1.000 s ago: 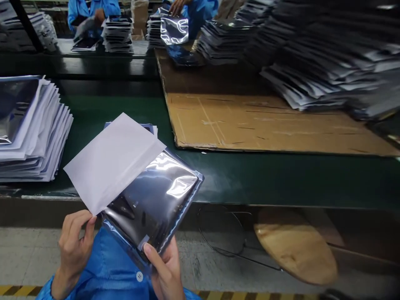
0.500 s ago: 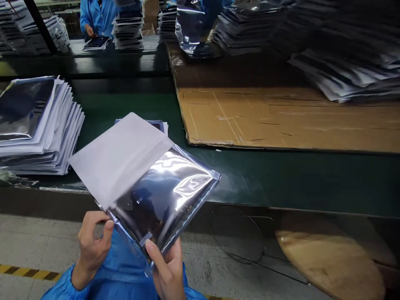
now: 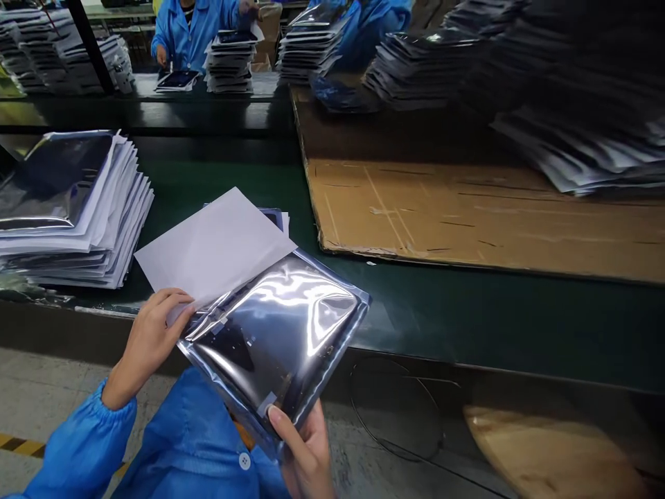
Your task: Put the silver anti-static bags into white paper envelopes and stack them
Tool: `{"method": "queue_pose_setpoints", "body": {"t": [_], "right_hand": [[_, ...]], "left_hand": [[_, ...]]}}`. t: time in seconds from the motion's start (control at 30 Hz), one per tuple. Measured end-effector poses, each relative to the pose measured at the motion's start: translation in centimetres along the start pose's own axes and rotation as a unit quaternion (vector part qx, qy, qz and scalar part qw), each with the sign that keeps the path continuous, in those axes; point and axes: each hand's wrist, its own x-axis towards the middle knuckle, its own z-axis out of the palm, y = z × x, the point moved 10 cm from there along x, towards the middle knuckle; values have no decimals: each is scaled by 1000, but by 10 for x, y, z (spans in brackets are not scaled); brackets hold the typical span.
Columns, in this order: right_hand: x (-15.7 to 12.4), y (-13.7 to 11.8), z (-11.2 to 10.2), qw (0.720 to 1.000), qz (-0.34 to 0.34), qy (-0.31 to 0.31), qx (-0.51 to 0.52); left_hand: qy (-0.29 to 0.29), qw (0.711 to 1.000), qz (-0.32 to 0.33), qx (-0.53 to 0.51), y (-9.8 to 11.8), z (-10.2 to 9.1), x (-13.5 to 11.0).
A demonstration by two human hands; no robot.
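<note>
A shiny, translucent silver-grey bag (image 3: pixel 291 326) with a dark flat item inside is held tilted over the bench's front edge. My right hand (image 3: pixel 306 443) grips its lower corner, thumb on top. My left hand (image 3: pixel 156 329) is closed at the bag's left corner, pinching the lower edge of a white sheet (image 3: pixel 213 239) where it meets the bag. Whether the sheet is separate or goes into the bag's mouth I cannot tell. Partly hidden behind the sheet, another dark flat piece (image 3: pixel 275 216) with a white edge lies on the bench.
On the green bench (image 3: pixel 426 312), a pile of bagged items and white sheets (image 3: pixel 77 208) stands at the left. Flat cardboard (image 3: pixel 395 208) covers the right back, bearing a dark stack (image 3: pixel 587 132). A co-worker in blue (image 3: pixel 200 34) is across the bench. A wooden stool seat (image 3: pixel 540 443) is below right.
My left hand has moved up from below the bag's left corner and closed on the sheet's lower edge. The sheet's fold has flattened. My right hand keeps hold of the bag.
</note>
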Motion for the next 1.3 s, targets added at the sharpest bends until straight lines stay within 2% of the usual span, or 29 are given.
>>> {"method": "queue_pose_setpoints", "body": {"t": [0.2, 0.33, 0.43, 0.53, 0.63, 0.77, 0.93, 1.0, 1.07, 1.13, 1.2, 1.3], "right_hand": [[-4, -4, 0, 999, 1, 30, 11], [-7, -3, 4, 998, 27, 42, 37], [-7, -3, 6, 998, 34, 45, 42], [-4, 0, 3, 998, 31, 41, 23], [-2, 6, 1, 999, 34, 19, 6], [-1, 7, 1, 1000, 20, 21, 9], [-3, 7, 8, 999, 20, 25, 31], [-3, 8, 9, 999, 22, 17, 32], [-3, 9, 9, 999, 25, 8, 31], [-4, 12, 7, 999, 30, 6, 30], [-7, 16, 6, 999, 33, 10, 26], [-10, 20, 7, 999, 23, 23, 12]], "left_hand": [[6, 999, -40, 4, -3, -6, 7], [-16, 998, 8, 63, 3, -1, -4], [35, 993, 25, 106, 7, -10, -20], [102, 987, -3, 121, 6, -22, -36], [125, 987, -12, 101, 7, -22, -47], [174, 984, -18, 32, 6, -21, -58], [212, 971, -87, -74, -9, -17, -71], [231, 965, -93, -88, -10, -18, -75], [250, 963, -55, -78, -3, -21, -79], [257, 966, 15, -39, 9, -21, -81], [246, 966, 80, 13, 19, -17, -84], [218, 968, 117, 47, 24, -7, -88]]}}
